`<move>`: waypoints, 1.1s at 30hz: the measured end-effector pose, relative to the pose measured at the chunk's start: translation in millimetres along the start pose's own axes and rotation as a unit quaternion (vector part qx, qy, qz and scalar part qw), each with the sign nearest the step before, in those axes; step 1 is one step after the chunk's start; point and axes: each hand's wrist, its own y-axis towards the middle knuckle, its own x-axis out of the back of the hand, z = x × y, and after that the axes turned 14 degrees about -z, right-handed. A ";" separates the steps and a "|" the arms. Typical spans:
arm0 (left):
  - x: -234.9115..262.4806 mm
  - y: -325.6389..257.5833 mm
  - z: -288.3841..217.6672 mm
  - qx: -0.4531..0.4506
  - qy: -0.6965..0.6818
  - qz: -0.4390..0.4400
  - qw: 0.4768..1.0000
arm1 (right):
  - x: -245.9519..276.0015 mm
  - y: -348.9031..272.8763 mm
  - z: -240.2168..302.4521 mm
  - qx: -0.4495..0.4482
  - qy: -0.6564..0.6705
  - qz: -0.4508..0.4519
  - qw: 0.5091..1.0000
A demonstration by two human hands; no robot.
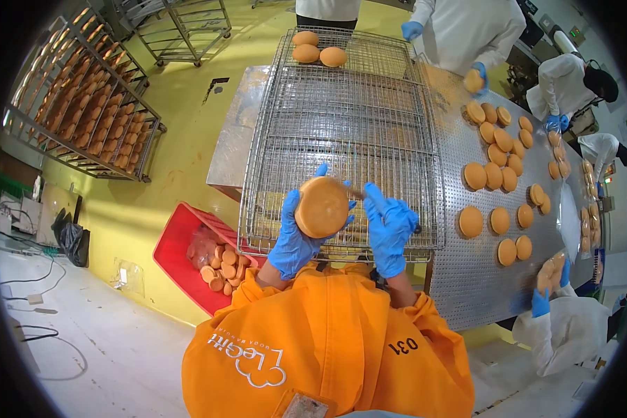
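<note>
My left hand (290, 244), in a blue glove, is wrapped round a thick round golden-brown sponge cake (322, 207) and holds it up above the wire racks (348, 150). It may be more than one layer; I cannot tell. Gloved in blue too, my right hand (390, 233) is closed on a knife (356, 191). Its narrow blade points left and reaches the cake's upper right edge; part of the handle shows beyond my fingers. On the far left corner of the stacked racks lie three round cakes (306, 53).
A red crate (177, 244) with cake pieces stands at my lower left. Several cakes (471, 221) lie on the perforated metal table (460, 292) to the right, where gloved co-workers (467, 31) stand around. A tall trolley (83, 115) full of cakes is at far left.
</note>
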 end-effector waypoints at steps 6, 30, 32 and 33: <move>14.0 4.7 5.3 0.032 -0.036 -0.007 0.999 | -0.2 -3.2 18.9 0.116 -0.011 -0.012 0.993; 41.5 20.6 -11.6 0.223 -0.081 0.010 0.972 | -3.9 -22.4 -21.0 0.161 -0.129 0.002 0.978; 40.6 18.3 -13.3 0.240 -0.085 0.013 0.967 | -6.6 -6.9 -36.6 0.103 -0.168 -0.046 0.979; 43.7 19.1 -12.6 0.239 -0.091 0.012 0.967 | -4.1 -7.4 -30.9 0.127 -0.156 -0.018 0.979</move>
